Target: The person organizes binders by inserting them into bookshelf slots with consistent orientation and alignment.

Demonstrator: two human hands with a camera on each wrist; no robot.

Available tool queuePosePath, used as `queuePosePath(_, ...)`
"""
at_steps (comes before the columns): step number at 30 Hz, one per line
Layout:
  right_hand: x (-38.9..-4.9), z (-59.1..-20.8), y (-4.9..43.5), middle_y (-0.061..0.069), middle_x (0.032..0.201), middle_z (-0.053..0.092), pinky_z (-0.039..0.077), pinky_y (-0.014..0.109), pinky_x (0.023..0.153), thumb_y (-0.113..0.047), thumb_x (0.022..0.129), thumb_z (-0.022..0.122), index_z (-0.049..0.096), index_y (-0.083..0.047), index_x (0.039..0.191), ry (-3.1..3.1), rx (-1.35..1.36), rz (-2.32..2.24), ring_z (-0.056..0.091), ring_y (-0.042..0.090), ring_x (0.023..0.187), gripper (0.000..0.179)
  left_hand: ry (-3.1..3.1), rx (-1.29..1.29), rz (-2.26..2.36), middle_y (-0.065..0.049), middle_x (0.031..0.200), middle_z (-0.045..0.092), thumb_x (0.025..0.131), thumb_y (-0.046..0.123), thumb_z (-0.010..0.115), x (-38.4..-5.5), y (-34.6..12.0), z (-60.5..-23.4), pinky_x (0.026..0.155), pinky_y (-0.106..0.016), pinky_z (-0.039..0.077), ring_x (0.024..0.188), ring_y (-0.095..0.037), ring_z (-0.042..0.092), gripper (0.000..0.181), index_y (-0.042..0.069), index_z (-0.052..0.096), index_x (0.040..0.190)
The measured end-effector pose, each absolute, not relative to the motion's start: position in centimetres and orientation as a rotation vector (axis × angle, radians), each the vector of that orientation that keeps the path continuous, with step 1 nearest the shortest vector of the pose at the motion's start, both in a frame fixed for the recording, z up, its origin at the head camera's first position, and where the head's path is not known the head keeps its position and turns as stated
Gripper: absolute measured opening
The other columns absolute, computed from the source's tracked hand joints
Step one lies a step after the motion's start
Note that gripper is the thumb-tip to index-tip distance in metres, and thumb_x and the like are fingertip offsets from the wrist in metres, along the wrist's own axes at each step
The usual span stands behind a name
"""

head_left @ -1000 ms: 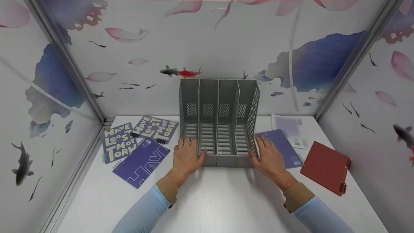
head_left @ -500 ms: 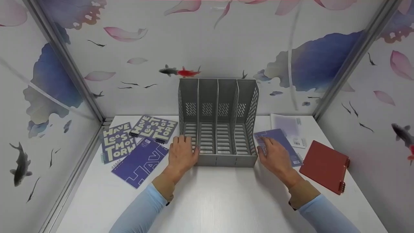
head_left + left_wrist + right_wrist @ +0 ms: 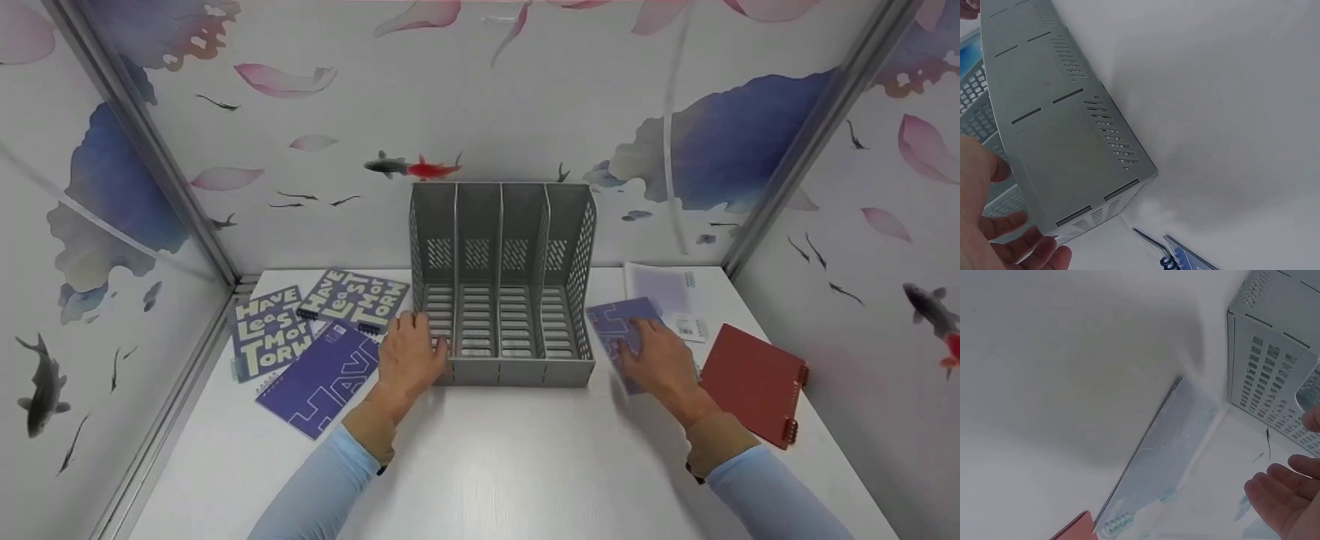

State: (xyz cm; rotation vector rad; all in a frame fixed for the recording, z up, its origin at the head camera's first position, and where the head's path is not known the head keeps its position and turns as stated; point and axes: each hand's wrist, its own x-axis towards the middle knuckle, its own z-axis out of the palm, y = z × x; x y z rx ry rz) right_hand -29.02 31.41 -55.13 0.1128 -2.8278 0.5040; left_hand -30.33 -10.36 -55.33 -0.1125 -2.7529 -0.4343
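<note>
A grey plastic file rack (image 3: 521,372) with upright dividers stands against the back wall. My left hand (image 3: 409,349) is at its front left corner; in the left wrist view the thumb lies over the rim and the fingers (image 3: 1022,247) curve loosely beside the corner. My right hand (image 3: 660,364) is over a purple notebook (image 3: 619,319) right of the rack, fingertips right at its cover and partly hiding it. In the right wrist view its fingers (image 3: 1275,498) are relaxed and apart from the rack's perforated side.
Left of the rack lie two lettered notebooks (image 3: 271,330) (image 3: 364,296) and a purple one (image 3: 322,382), overlapping. A translucent white folder (image 3: 660,285) lies at the back right. A red ring-bound notebook (image 3: 754,386) is near the table's right edge. Patterned walls enclose the white table (image 3: 525,457).
Both hands have moved outward from the rack's front corners. My right hand has slid right onto the purple notebook, whose near end has turned slightly left. My left hand has loosened and shifted left.
</note>
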Motion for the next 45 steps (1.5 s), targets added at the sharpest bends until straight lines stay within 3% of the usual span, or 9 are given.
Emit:
queuePosePath(11, -29.4, -55.4, 33.8, 0.035, 0.140, 0.069, 0.056, 0.070, 0.110, -0.032, 0.106, 0.068, 0.063, 0.009, 0.147, -2.915, 0.005, 0.510, 0.068, 0.059, 0.128, 0.058, -2.806, -0.057, -0.520, -0.019, 0.118, 0.067, 0.106, 0.035, 0.070, -30.6, -11.1, -55.4, 0.087, -0.056, 0.064, 0.111, -0.038, 0.068, 0.044, -0.001, 0.067, 0.132)
queuePosePath(18, -29.9, -55.7, 35.2, 0.037, 0.142, 0.067, 0.055, 0.071, 0.111, -0.035, 0.105, 0.069, 0.063, 0.011, 0.146, -2.938, -0.026, 0.527, 0.067, 0.060, 0.130, 0.062, -2.818, -0.018, -0.570, -0.022, 0.123, 0.068, 0.106, 0.034, 0.071, -30.8, -11.7, -55.5, 0.094, -0.057, 0.062, 0.116, -0.041, 0.070, 0.048, -0.003, 0.066, 0.137)
queuePosePath(26, -30.5, -55.6, 36.4, 0.038, 0.142, 0.067, 0.056, 0.070, 0.110, -0.039, 0.104, 0.070, 0.061, 0.013, 0.147, -2.992, -0.091, 0.520, 0.067, 0.059, 0.128, 0.069, -2.825, 0.002, -0.589, -0.026, 0.123, 0.069, 0.105, 0.034, 0.071, -31.2, -12.3, -55.9, 0.095, -0.060, 0.061, 0.115, -0.046, 0.071, 0.048, -0.007, 0.067, 0.129)
queuePosePath(37, -31.2, -55.5, 38.6, 0.043, 0.142, 0.064, 0.059, 0.069, 0.106, -0.043, 0.101, 0.075, 0.055, 0.018, 0.149, -3.088, -0.191, 0.546, 0.067, 0.061, 0.128, 0.080, -2.857, 0.107, -0.686, -0.031, 0.122, 0.074, 0.105, 0.037, 0.070, -31.7, -12.8, -56.1, 0.097, -0.062, 0.062, 0.114, -0.051, 0.076, 0.056, -0.012, 0.068, 0.131)
queuePosePath(45, -31.8, -56.1, 39.3, 0.044, 0.154, 0.057, 0.055, 0.069, 0.115, -0.050, 0.100, 0.074, 0.046, 0.019, 0.158, -3.157, -0.332, 0.633, 0.063, 0.060, 0.138, 0.093, -2.890, 0.205, -0.946, -0.033, 0.136, 0.074, 0.106, 0.039, 0.066, -31.9, -12.9, -55.9, 0.110, -0.062, 0.058, 0.129, -0.052, 0.072, 0.061, -0.012, 0.066, 0.140)
